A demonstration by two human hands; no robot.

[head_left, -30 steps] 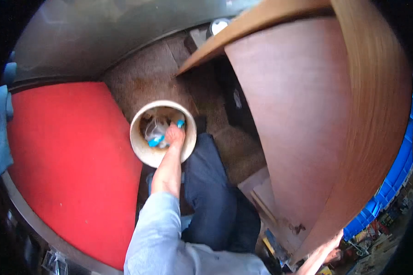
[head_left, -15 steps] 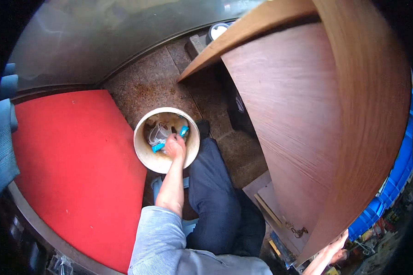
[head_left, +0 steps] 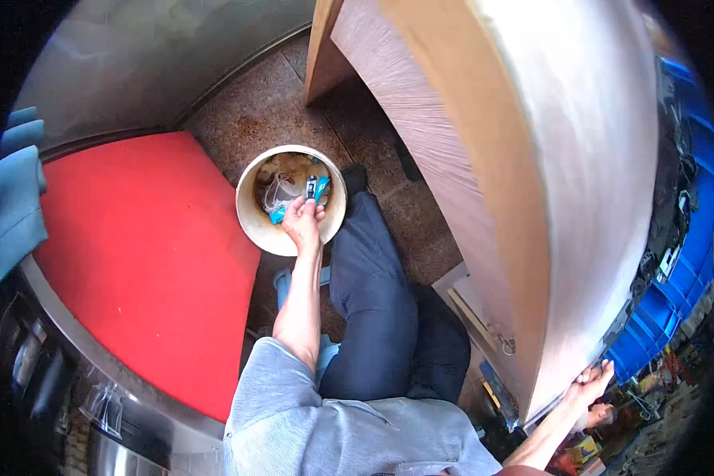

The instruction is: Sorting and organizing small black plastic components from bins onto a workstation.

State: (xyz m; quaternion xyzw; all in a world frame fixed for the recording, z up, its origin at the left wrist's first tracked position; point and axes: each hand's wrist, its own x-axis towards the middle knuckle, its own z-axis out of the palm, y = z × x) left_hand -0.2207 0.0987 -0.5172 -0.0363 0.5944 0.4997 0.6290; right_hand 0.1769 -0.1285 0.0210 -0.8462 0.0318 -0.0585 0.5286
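My left hand (head_left: 302, 224) is over the mouth of a round, off-white bucket (head_left: 251, 216) on the floor. Its fingers pinch a small black-and-silver object (head_left: 312, 187), whose kind I cannot make out. Inside the bucket lie a crumpled bright-blue wrapper (head_left: 278, 215) and clear plastic scraps; dirt stains its inner wall. Far to the right, my right hand (head_left: 592, 384) touches the near end of a wooden table (head_left: 504, 198). Its fingers are partly stretched out, with nothing visible in them.
A red board (head_left: 147, 270) spreads out on the left, beside folded blue-grey cloths (head_left: 16, 214). Blue plastic bins (head_left: 650, 341) stand past the table on the right. A metal panel (head_left: 151, 63) closes off the back. My dark-trousered legs (head_left: 373, 309) are right of the bucket.
My left hand has come up from inside the bucket, now pinching the small black-and-silver object. The view has shifted, showing more of the tabletop and the right hand.
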